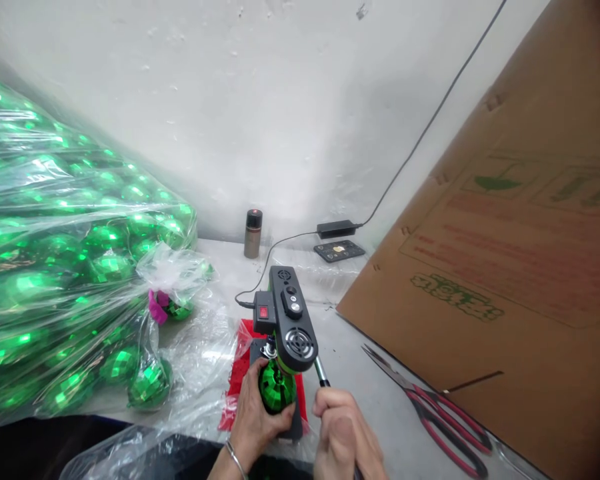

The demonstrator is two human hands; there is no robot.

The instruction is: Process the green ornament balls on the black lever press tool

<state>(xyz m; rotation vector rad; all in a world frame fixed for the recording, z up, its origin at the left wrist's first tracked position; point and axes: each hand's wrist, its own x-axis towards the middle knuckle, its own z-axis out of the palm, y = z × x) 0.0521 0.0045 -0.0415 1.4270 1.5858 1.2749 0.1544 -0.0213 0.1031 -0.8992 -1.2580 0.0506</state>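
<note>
My left hand (251, 408), with a metal bangle on its wrist, is wrapped round a shiny green faceted bauble (276, 392). The bauble sits beneath the rounded front end of a black bench device (289, 283), which has a red switch (263, 311) on its side. On the right of the device, my right hand (347, 430) is closed round a metal lever with a dark grip (321, 371). Most of the grip is hidden by the fingers. A red sheet (240, 373) lies under the device's base.
Clear plastic bags of green baubles (65, 267) fill the left. Red-and-black scissors (430, 410) lie at right, beside a large cardboard box (505, 253). Behind are a small bottle (253, 235), a phone (339, 251) and a corded power adapter (336, 229) against the wall.
</note>
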